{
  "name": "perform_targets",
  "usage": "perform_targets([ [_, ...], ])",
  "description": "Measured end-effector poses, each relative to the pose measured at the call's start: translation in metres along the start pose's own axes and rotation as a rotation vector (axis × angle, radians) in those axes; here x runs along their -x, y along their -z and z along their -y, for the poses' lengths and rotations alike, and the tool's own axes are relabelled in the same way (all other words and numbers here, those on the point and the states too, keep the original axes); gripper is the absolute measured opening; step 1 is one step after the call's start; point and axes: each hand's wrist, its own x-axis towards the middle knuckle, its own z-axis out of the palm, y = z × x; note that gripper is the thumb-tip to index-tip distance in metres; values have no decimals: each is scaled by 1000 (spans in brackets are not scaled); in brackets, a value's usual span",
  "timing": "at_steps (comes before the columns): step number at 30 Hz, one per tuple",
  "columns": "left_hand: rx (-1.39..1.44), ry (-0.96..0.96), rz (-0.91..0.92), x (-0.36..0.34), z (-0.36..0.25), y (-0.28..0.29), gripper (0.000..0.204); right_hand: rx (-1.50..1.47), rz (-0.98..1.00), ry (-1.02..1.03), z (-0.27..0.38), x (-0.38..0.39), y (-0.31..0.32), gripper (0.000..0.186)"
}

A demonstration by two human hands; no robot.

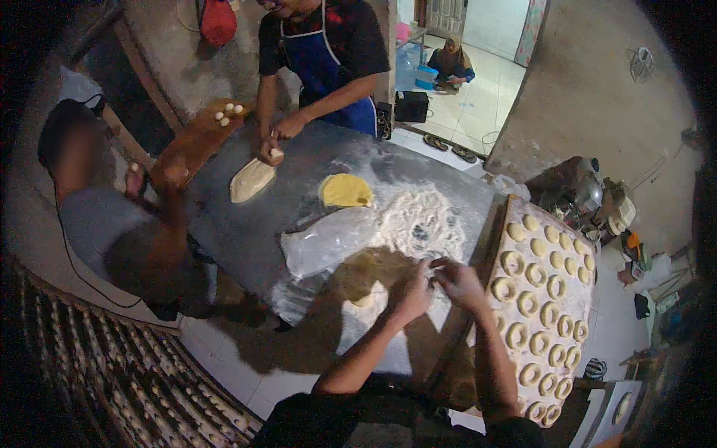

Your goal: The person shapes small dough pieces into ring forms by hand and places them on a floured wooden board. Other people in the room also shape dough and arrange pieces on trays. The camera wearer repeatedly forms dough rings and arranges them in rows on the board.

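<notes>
Both hands, left hand (412, 293) and right hand (457, 282), pinch something unclear together beside a clear plastic bag (328, 243) on the floured table (246, 231).

My fingers (441, 270) work soft, matt dough over a smooth grey worktop (246, 231) dusted with powdery flour (418, 220); a glossy clear plastic bag (325, 243) lies left, a rough wooden board (502, 224) right.
</notes>
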Motion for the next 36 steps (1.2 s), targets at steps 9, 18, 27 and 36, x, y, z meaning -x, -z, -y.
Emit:
perform_targets([
  [9,-356,-526,-174,-21,-27,53,41,933,-7,266,-28,-107,-191,34],
  [18,-247,-703,45,-33,-76,35,28,-147,-77,111,51,-49,-130,24],
  [27,-252,-1036,196,-39,-68,21,35,-961,-541,116,20,102,-38,43],
  [36,669,30,310,17,15,46,29,-831,-384,-72,56,56,-50,48],
])
